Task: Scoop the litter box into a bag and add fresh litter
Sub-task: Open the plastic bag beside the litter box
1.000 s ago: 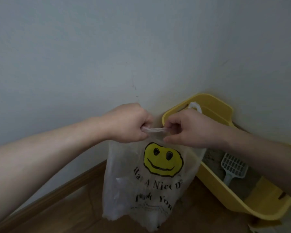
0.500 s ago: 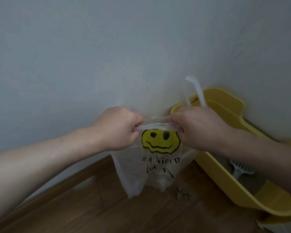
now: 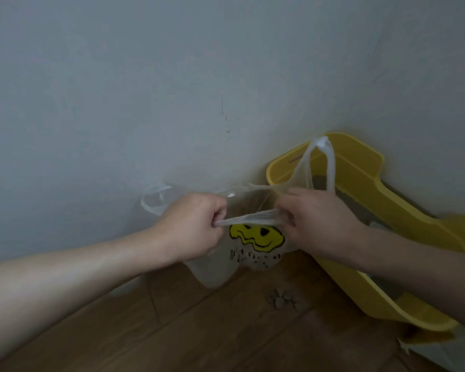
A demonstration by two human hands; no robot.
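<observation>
Clear crumpled bag (image 3: pixel 249 247) (yellow smiley print)

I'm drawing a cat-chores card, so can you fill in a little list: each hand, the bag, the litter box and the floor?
bag: clear plastic, yellow smiley face, mouth stretched open
left hand: pinches one end of the bag's near rim
right hand: pinches the other end of that rim
litter box: yellow, against the wall, right of the bag
floor: wooden, with a few litter bits beside the box
</observation>
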